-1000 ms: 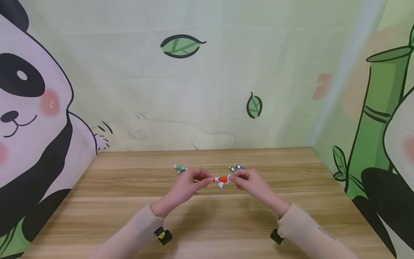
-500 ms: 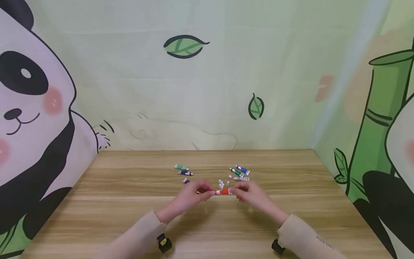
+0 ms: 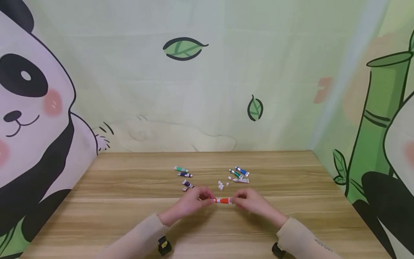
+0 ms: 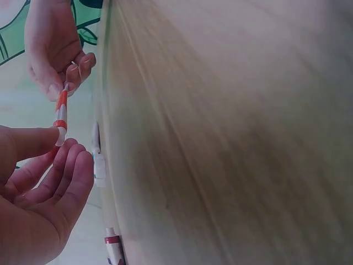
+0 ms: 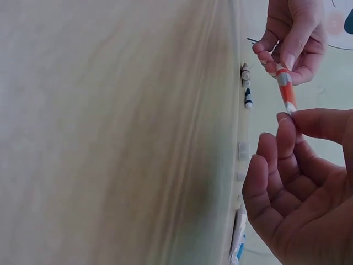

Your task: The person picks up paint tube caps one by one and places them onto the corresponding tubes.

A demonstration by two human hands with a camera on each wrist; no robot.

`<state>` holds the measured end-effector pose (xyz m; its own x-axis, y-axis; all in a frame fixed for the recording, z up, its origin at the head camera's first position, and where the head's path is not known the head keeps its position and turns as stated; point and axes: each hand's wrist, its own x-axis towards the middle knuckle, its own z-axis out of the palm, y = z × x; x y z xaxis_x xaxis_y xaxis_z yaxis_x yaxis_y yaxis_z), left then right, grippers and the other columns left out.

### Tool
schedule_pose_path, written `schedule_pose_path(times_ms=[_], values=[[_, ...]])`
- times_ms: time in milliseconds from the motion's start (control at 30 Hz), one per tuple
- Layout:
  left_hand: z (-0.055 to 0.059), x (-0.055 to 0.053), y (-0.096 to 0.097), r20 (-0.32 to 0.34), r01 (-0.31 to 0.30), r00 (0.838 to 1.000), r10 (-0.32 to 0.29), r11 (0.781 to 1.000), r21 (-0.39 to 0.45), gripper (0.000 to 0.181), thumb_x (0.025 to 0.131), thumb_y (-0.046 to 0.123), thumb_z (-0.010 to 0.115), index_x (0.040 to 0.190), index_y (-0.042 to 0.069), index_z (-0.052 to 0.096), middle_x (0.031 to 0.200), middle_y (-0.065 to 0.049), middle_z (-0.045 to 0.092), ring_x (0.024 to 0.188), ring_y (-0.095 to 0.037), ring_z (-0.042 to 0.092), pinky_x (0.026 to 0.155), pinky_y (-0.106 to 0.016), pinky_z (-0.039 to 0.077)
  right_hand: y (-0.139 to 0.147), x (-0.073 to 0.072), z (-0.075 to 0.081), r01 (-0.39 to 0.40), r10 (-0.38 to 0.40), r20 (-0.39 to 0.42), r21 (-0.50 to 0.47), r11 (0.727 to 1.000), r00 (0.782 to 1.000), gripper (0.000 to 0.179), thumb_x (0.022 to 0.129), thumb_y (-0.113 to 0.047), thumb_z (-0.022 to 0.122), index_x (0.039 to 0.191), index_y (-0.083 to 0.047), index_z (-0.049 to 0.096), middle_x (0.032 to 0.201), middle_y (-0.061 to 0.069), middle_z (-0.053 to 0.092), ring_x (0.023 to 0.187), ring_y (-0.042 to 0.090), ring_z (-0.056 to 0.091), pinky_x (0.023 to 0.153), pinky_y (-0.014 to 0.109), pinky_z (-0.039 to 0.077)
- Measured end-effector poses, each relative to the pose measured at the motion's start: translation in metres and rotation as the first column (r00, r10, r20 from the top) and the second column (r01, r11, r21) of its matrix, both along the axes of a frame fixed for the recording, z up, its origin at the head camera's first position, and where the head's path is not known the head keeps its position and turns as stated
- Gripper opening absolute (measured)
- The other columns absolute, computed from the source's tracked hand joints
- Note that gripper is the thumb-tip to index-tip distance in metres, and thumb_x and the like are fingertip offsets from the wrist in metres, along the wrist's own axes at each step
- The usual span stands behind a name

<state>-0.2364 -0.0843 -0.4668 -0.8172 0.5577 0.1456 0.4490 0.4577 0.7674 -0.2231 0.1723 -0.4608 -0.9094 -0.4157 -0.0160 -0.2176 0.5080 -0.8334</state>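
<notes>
A small orange paint tube (image 3: 222, 200) with a silver band lies level between my two hands, held over the near middle of the table. My left hand (image 3: 195, 200) pinches its white cap end between thumb and forefinger, as the left wrist view shows. At the other end, the thumb and forefinger of my right hand (image 3: 250, 200) pinch the flat crimped tail. The remaining fingers of both hands are loosely bent beneath. Just beyond the tube is a cluster of several small white pieces (image 3: 221, 185).
Left of the white pieces lie a light green tube (image 3: 181, 169), a dark blue tube (image 3: 185, 175) and others partly behind my left hand. On the right are a blue tube (image 3: 242, 171), a dark green tube (image 3: 236, 173) and a pale tube (image 3: 241, 181). The wooden table (image 3: 129, 201) meets a printed backdrop.
Both hands have drawn the orange tube toward me, lower in the head view. The white pieces and more of the tubes behind have come into sight. Both pinches stay the same.
</notes>
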Motion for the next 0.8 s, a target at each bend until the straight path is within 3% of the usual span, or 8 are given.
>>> schedule_pose_path(times_ms=[300, 533, 800], values=[[-0.003, 0.002, -0.002, 0.016, 0.029, 0.999, -0.028, 0.997, -0.070, 0.005, 0.092, 0.004, 0.070, 0.094, 0.009, 0.071, 0.084, 0.006, 0.067, 0.075, -0.007, 0.057, 0.069, -0.025, 0.048, -0.002, -0.003, -0.011, -0.069, 0.069, 0.013, 0.059, 0.996, 0.998, 0.019, 0.096, -0.022, 0.066, 0.085, -0.007, 0.070, 0.066, -0.004, 0.057, 0.057, 0.009, 0.050, 0.050, 0.024, 0.041], [-0.003, 0.002, -0.002, -0.001, 0.044, 0.999, -0.045, 0.992, -0.115, 0.006, 0.092, 0.004, 0.070, 0.093, 0.009, 0.071, 0.082, 0.005, 0.065, 0.073, -0.006, 0.055, 0.068, -0.025, 0.047, -0.006, -0.002, -0.011, -0.085, 0.082, 0.054, 0.058, 0.995, 0.995, 0.018, 0.096, -0.018, 0.066, 0.084, -0.005, 0.069, 0.068, 0.000, 0.059, 0.057, 0.010, 0.052, 0.051, 0.024, 0.044], [-0.003, 0.000, -0.002, 0.007, 0.044, 0.999, -0.044, 0.989, -0.140, 0.005, 0.095, 0.010, 0.070, 0.090, 0.008, 0.070, 0.079, 0.007, 0.065, 0.070, -0.005, 0.054, 0.067, -0.024, 0.046, -0.009, -0.004, -0.012, -0.072, 0.067, 0.045, 0.114, 0.991, 0.997, 0.018, 0.097, -0.018, 0.065, 0.083, -0.006, 0.069, 0.069, -0.002, 0.060, 0.059, 0.009, 0.054, 0.054, 0.025, 0.047]])
